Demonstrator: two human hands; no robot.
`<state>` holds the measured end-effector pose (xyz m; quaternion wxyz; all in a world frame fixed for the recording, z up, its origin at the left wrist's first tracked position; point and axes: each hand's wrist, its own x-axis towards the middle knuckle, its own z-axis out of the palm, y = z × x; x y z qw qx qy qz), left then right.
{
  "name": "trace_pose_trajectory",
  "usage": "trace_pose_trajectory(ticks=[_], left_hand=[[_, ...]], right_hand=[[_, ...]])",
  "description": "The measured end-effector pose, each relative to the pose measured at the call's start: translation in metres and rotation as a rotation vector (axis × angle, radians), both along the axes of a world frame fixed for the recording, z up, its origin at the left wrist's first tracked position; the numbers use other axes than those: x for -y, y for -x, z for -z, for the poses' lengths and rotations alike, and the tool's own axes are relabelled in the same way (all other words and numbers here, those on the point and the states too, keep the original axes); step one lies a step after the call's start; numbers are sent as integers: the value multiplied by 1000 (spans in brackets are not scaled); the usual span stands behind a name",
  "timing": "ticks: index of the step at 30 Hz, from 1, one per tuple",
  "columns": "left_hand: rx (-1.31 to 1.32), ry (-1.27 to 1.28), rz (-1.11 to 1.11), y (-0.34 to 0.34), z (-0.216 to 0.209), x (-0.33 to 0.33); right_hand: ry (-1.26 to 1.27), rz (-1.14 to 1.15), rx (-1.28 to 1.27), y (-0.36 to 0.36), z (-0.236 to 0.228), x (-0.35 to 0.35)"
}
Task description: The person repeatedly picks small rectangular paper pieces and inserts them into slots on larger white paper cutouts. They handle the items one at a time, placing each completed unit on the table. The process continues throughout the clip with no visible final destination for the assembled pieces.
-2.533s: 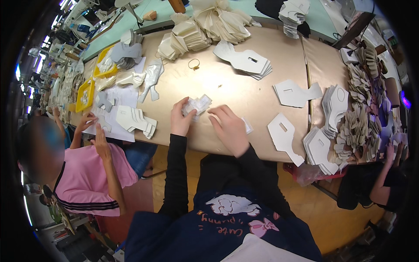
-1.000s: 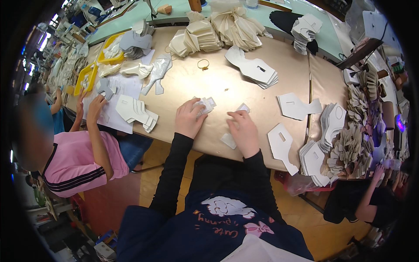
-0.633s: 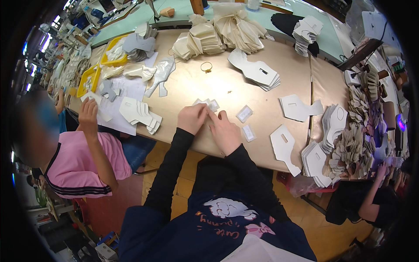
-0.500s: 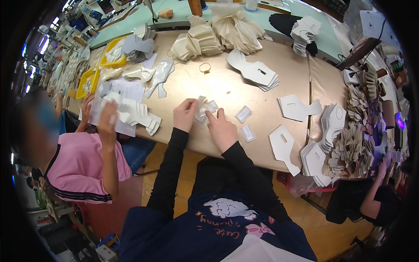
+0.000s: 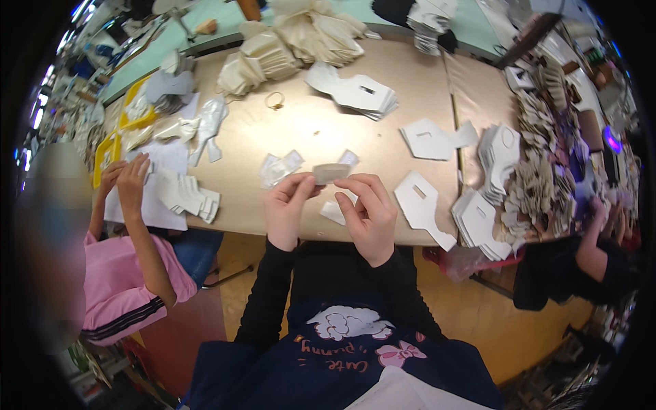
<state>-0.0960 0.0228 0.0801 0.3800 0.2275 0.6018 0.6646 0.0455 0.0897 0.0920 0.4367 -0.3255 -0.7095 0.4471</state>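
Note:
Between the thumb and fingers of my left hand (image 5: 290, 203) is a small, flat greyish translucent piece (image 5: 331, 173), held above the table. My right hand (image 5: 370, 213) is at the other end of this piece, thumb and index finger apart; whether a fingertip touches it I cannot tell. Beyond my left hand lie several small clear plastic packets (image 5: 281, 168), overlapping. One packet (image 5: 348, 158) shows just past the held piece, and another (image 5: 335, 211) is partly covered by my right hand.
White cut pieces with slots (image 5: 418, 198) lie on the tan table (image 5: 253, 137) at right, near stacked pieces (image 5: 476, 217). Cream fabric bundles (image 5: 318, 37) and a rubber band (image 5: 275, 100) are farther back. At left, a co-worker's hands (image 5: 130, 174) are near a white stack (image 5: 186, 196).
My left hand has lifted the greyish piece off the packets. My right hand has come off the packets and turned, thumb spread. The view has shifted, and the co-worker's hands have come together.

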Motion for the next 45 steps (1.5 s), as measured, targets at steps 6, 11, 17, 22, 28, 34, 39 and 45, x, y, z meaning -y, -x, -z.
trace_pose_trajectory(ticks=[6, 11, 17, 22, 28, 34, 39, 45], left_hand=[[-46, -142, 249, -76, -14, -25], [-505, -134, 252, -95, -15, -36], [-745, -134, 275, -91, -20, -35], [-766, -171, 312, -90, -17, -31], [-887, -195, 348, -87, -9, -29], [-1023, -210, 330, -88, -5, -28], [-1031, -280, 316, -88, 2, -29], [-405, -132, 414, -89, 0, -24]], right_hand=[[177, 155, -87, -60, 3, -18], [243, 208, -120, -85, 7, -13], [259, 143, -81, -94, 2, -10], [267, 70, -1, -102, 1, -13], [357, 61, 44, -105, -2, -15], [437, 64, 64, -104, -5, -14], [436, 60, 56, -104, -2, -15], [431, 58, 46, -103, -3, -15]])
